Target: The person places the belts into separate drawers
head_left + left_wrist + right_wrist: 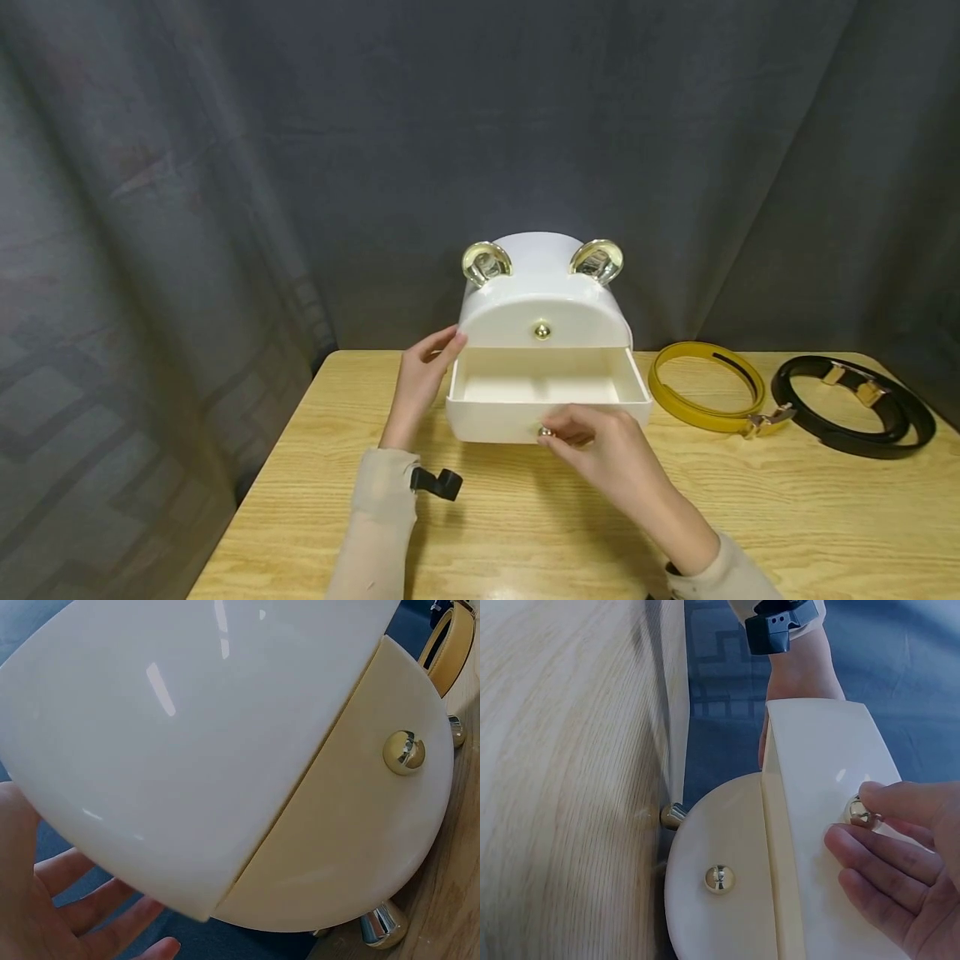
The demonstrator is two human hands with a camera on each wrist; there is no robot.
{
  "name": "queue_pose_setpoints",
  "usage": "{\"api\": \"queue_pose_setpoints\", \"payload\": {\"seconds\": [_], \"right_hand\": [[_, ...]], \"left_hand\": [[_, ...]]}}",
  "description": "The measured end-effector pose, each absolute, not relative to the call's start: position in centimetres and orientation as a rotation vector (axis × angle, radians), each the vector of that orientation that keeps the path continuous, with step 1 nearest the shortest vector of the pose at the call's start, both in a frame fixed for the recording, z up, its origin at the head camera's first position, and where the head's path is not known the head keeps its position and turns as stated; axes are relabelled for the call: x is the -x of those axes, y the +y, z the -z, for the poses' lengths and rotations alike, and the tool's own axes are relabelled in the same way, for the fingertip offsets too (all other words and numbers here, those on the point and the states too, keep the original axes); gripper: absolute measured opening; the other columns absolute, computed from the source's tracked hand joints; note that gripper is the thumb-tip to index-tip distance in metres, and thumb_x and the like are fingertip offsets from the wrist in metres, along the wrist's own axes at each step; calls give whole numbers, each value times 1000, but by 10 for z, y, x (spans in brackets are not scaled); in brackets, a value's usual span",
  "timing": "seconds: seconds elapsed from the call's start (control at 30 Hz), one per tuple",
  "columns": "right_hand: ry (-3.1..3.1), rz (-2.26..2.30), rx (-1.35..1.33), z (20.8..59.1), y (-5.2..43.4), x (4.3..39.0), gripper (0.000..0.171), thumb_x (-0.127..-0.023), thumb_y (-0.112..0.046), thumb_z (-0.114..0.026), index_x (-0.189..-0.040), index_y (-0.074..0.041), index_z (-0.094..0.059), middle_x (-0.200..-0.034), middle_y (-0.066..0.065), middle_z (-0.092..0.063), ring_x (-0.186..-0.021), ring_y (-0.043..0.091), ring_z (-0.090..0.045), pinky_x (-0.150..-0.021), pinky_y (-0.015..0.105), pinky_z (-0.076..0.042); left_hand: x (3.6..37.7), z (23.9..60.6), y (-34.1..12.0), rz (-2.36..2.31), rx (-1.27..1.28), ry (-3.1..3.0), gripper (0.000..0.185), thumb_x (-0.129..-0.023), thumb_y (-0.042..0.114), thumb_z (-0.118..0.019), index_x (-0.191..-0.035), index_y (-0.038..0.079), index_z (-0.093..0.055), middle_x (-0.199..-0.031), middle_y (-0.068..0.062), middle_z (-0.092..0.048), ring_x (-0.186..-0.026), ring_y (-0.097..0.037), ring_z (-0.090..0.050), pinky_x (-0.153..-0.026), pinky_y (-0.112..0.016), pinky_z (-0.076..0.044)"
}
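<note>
We see the right hand [607, 450] pinching the small gold knob [859, 812] of the drawer [547, 400], which stands pulled out of the glossy cream domed box [543, 312] on the wood-grain table [525, 533]. The left hand [420, 379] rests straight-fingered against the box's side. The left wrist view alone shows chrome feet [381, 927]; the fingertip contact there seems hidden.
</note>
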State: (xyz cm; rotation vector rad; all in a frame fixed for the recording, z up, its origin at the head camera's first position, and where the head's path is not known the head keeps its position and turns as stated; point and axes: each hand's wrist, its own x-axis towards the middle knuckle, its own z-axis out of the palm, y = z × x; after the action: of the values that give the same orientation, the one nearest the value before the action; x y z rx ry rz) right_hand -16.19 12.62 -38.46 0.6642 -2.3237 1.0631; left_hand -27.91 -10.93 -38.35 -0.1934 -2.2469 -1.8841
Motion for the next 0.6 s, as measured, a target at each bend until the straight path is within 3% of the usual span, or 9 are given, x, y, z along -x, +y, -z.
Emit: {"api": "queue_pose_setpoints", "payload": {"seconds": [0.6], "right_hand": [[-2262,-1005,-737,386,127,152,25,-71,2,-86,-87,-13,-75,-81,-10,-73,-69,-2,-65,-62,14,-53]], "left_hand": [[279,384,-111,1868,207,-2260,45,-95,37,-68,-131,11,-66,-125,-9,-66,-107,-25,-61,-91,-42,-50]]}}
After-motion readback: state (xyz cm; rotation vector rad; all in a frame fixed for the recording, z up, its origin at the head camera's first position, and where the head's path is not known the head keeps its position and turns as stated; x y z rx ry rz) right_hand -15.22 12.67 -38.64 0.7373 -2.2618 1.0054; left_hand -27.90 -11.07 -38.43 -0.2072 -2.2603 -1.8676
